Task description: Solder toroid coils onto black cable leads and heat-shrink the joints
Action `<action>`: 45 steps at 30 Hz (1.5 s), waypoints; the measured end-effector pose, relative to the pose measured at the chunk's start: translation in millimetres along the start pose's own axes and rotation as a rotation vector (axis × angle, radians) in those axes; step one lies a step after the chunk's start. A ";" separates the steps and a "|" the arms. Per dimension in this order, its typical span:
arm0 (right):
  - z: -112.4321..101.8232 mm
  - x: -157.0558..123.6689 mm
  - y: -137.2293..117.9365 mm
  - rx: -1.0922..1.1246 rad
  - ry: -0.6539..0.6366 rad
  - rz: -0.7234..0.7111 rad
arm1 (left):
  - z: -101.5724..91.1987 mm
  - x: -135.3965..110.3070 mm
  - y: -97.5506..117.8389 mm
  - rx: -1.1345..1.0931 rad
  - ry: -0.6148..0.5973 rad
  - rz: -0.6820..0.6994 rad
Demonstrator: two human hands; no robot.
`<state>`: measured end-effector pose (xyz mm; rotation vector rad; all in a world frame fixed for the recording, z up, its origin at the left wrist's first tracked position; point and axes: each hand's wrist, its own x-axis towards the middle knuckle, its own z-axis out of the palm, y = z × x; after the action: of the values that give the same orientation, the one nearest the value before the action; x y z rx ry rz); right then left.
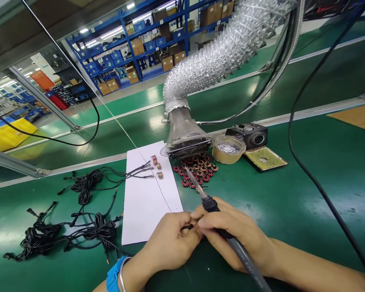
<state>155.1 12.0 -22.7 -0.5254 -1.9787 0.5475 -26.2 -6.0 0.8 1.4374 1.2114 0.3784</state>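
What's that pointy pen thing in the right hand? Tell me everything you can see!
It looks like a soldering iron, long and thin. Its front end is greyish and looks like metal; behind it come a black, bumpy collar and a dark handle with pale lettering too small to read. The right hand grips it between thumb and fingers. It slants, tip pointing forward toward the small rings; I can't tell whether it touches them. Its back end leaves the picture.

Metal-tipped soldering iron [211,204], crinkled shiny duct [213,63], glossy tabletop [292,202]
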 end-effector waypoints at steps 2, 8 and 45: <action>-0.1 6.5 -3.7 -0.021 -0.025 -0.053 | 1.4 -1.4 3.6 0.108 0.045 0.072; -6.8 9.5 2.5 -0.221 -0.162 -0.099 | 1.7 -3.8 12.3 0.345 0.097 0.101; -23.9 -10.4 4.3 -0.101 -0.111 -0.020 | 7.0 12.7 -6.7 -0.170 0.091 -0.055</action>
<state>181.4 13.3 -22.5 -0.5467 -2.1234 0.4749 -18.4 -0.6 -12.1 1.2496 1.2586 0.5012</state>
